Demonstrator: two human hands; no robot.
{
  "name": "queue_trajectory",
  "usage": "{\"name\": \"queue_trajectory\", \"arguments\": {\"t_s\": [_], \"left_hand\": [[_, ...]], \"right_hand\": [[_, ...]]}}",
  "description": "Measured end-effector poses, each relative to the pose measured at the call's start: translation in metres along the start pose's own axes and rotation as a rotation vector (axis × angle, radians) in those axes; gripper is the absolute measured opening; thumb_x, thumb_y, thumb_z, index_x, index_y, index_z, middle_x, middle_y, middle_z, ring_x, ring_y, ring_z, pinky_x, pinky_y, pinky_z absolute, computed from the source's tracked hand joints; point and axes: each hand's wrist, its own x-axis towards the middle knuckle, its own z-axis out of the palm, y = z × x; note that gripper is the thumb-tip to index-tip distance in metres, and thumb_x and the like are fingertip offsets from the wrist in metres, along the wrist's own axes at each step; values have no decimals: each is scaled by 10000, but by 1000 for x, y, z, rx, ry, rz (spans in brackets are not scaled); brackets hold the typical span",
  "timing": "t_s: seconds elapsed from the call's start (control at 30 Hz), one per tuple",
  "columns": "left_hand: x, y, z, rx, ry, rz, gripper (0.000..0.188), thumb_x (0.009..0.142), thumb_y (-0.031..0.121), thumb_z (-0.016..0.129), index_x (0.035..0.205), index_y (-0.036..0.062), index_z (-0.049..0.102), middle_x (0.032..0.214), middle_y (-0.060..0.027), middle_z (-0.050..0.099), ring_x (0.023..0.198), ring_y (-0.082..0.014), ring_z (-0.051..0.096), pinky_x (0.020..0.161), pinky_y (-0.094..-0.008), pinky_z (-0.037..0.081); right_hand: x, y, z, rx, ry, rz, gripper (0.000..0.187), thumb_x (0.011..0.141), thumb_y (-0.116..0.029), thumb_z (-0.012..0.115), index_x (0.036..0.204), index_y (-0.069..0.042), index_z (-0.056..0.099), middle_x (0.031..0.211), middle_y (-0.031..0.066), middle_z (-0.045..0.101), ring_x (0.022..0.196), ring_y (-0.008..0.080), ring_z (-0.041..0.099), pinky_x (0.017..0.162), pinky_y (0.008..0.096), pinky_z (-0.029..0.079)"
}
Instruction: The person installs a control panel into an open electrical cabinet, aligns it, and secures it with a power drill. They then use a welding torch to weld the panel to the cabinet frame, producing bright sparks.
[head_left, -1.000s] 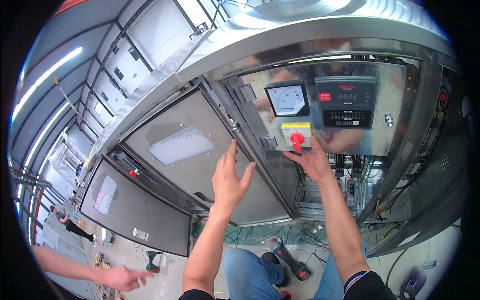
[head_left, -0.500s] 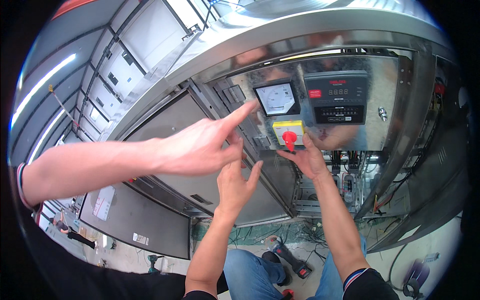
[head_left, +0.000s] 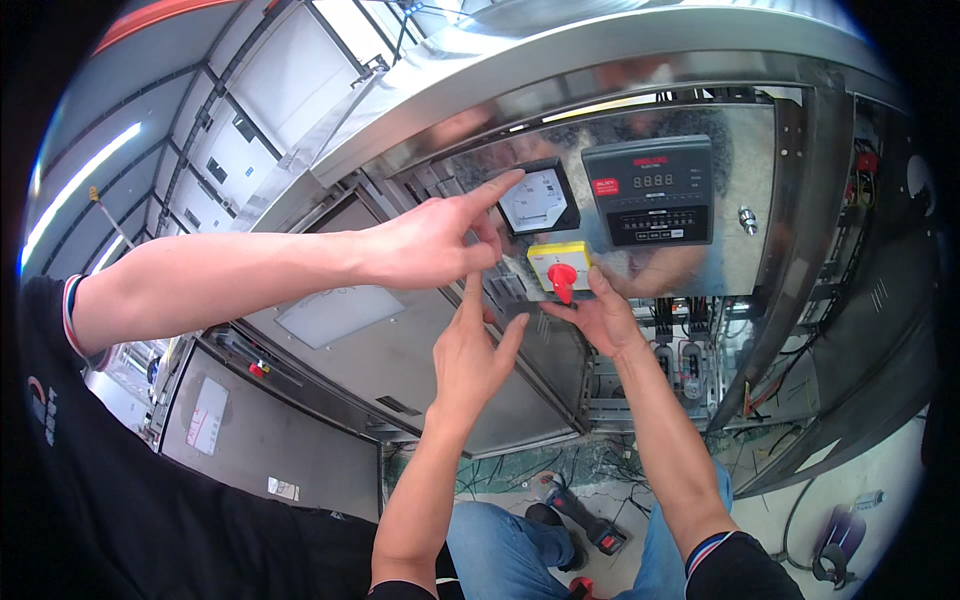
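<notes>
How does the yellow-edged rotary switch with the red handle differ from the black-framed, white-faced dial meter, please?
The rotary switch has a protruding red handle; the dial meter has a flat face. The right hand is at the switch, while a co-worker's hand points at the meter. Both sit on the shiny metal panel.

Shiny silver metal panel carries a square white-dial meter in black frame, dark grey rectangular display unit, square yellow-edged switch with red knob, small silver lock. Pale floor below: black-and-red power tool, thin dark cables lie on it.
</notes>
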Motion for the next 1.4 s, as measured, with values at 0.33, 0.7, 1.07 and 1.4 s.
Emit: {"name": "queue_trajectory", "arguments": {"t_s": [0.33, 0.7, 1.07, 1.4], "left_hand": [[-10, -16, 20, 129, -176, -71, 880, 860, 406, 784, 1562, 37, 405, 812, -87, 660, 672, -244, 659, 652, -396, 535], [-22, -6, 31, -84, 31, 67, 653, 844, 225, 815, 1411, 8, 575, 984, -131, 684, 829, -283, 672, 762, -422, 551], [111, 102, -49, 187, 165, 843, 666, 916, 354, 747, 1400, -50, 532, 1358, -261, 591, 1229, -451, 580, 1027, -483, 486], [135, 103, -17, 197, 257, 675, 583, 912, 453, 726, 1250, -7, 604, 1051, -218, 662, 988, -442, 609, 894, -507, 473]], "right_hand": [[2, 5, -3, 17, 12, -5, 691, 964, -487, 697, 1503, -129, 454, 1478, 80, 520, 1382, 265, 484, 1120, 592, 439], [1, -1, -5, 4, -20, 2, 648, 988, -467, 669, 1500, -136, 452, 1466, 71, 532, 1366, 257, 503, 1111, 577, 452], [-2, -3, -5, 8, -8, 22, 687, 1012, -454, 638, 1566, -145, 374, 1529, 61, 471, 1402, 242, 471, 1126, 553, 437], [-2, -8, 1, -9, -53, 28, 657, 1014, -448, 637, 1532, -102, 428, 1487, 68, 522, 1361, 219, 508, 1105, 502, 457]]}}
